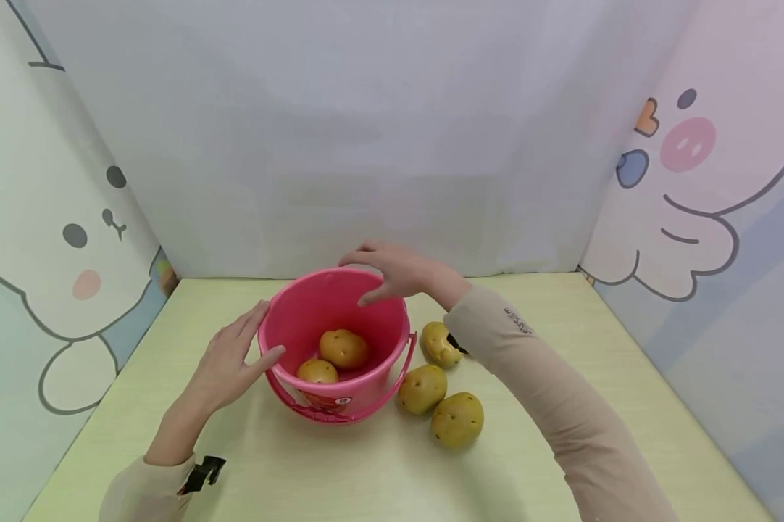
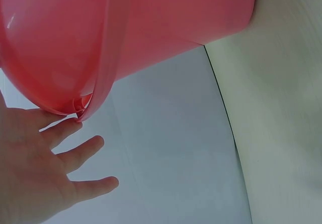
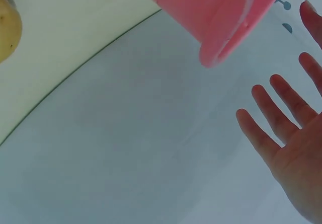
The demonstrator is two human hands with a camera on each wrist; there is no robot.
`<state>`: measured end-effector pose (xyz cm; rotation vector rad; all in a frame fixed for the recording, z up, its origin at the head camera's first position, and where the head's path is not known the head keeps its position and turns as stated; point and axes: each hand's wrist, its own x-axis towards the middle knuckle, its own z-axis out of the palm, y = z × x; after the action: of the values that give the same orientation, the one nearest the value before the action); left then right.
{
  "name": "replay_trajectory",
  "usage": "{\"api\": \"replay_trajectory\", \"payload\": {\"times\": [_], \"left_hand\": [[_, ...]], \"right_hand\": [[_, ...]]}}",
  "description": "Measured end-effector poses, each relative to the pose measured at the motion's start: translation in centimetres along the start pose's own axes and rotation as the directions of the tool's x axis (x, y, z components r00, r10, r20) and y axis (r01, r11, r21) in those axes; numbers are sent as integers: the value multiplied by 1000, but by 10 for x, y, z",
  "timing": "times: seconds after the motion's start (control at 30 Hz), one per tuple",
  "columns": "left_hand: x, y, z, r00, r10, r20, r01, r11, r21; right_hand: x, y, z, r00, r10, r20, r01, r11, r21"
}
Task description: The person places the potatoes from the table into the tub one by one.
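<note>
A pink bucket [image 1: 307,319] stands on the table with its mouth tilted toward me. Two potatoes [image 1: 343,349] lie inside it. My left hand [image 1: 225,366] is at the bucket's left side, fingers straight, with fingertips touching the rim by the handle joint [image 2: 80,108]. Its thumb reaches over the near rim. Above the bucket's far right rim hovers my right hand [image 1: 401,272], fingers spread and holding nothing. In the right wrist view the right hand [image 3: 302,148] is apart from the bucket [image 3: 201,7].
Three more potatoes [image 1: 422,389] lie on the pale table [image 1: 288,478], right of the bucket. The bucket's pink handle [image 1: 401,378] hangs down at the front. A plain pale wall [image 1: 392,145] rises behind, with cartoon-printed panels [image 1: 705,217] on both sides.
</note>
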<state>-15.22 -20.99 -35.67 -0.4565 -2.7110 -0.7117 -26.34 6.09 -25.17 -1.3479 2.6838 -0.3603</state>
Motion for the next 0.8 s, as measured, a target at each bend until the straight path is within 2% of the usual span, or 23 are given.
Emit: {"api": "replay_trajectory", "payload": {"times": [0.27, 0.47, 0.8], "left_hand": [[0, 0, 0, 1000, -7, 2, 7, 1000, 3], [0, 0, 0, 1000, -8, 5, 8, 1000, 4], [-1, 2, -1, 1000, -17, 14, 17, 1000, 0]], "right_hand": [[-15, 18, 4, 997, -8, -79, 2, 998, -69], [-28, 29, 8, 990, -35, -134, 25, 997, -70], [-55, 50, 18, 960, -99, -261, 73, 991, -109]]}}
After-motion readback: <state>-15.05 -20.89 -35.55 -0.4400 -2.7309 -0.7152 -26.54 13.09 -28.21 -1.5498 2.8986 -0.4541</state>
